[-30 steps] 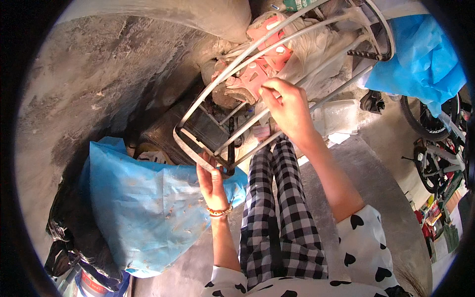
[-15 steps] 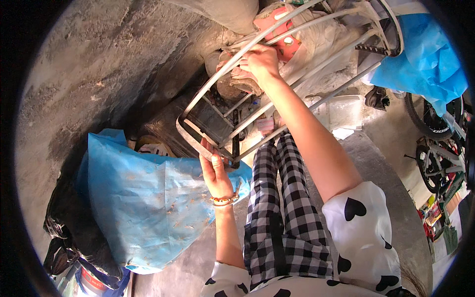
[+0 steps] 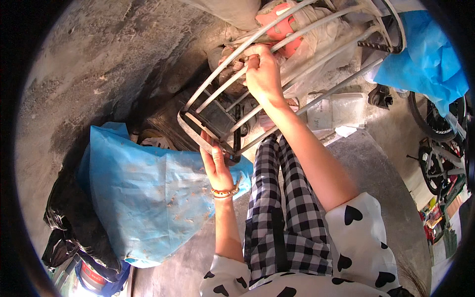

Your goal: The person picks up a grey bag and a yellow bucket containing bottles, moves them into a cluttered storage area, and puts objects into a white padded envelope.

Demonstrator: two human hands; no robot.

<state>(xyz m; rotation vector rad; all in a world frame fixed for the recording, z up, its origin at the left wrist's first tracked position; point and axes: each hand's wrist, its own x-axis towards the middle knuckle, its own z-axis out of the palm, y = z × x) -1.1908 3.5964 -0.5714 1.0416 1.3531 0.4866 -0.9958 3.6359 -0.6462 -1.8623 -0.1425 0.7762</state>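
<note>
A pale metal rack [image 3: 236,123] with long curved bars lies tilted across the upper middle, from near my knees up to the top right. My left hand [image 3: 216,161] grips its near end frame, thumb on the near side and fingers partly hidden behind the metal. My right hand [image 3: 262,74] is closed around one of the bars about midway along. Brownish, crumpled material [image 3: 232,79] shows behind the bars beside my right fingers; whether any of it is in that hand, I cannot make out.
A blue sheet [image 3: 148,198] covers something at left, by a black plastic bag [image 3: 74,218]. Rough wall [image 3: 99,64] rises at upper left. Red-orange object [image 3: 282,29] and clear plastic lie behind the rack. Right: clear container [image 3: 346,110], blue cover [image 3: 425,54], bicycle wheel [image 3: 438,119].
My right hand has shifted slightly along the rack, its wrist turned and its fingers now closed more tightly on the bar. My left hand keeps its hold on the end frame.
</note>
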